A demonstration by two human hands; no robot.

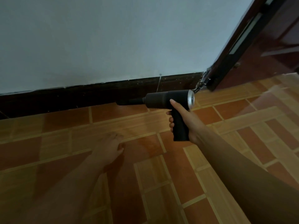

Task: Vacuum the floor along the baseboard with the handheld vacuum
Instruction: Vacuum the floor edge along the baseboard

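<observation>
Vacuum point(168, 99) gripped by its handle in our right hand point(184, 120), nozzle point(129, 101) at the baseboard point(80, 96), left hand point(111, 146) flat on the floor point(161, 175): mid-sweep, we next slide leftward.

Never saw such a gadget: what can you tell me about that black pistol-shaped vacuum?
The handheld vacuum looks like matte black plastic, with a silver ring at its rear. Its barrel lies level; the slim nozzle points left, low beside the baseboard. The right hand holds its grip, thumb on the barrel.
</observation>
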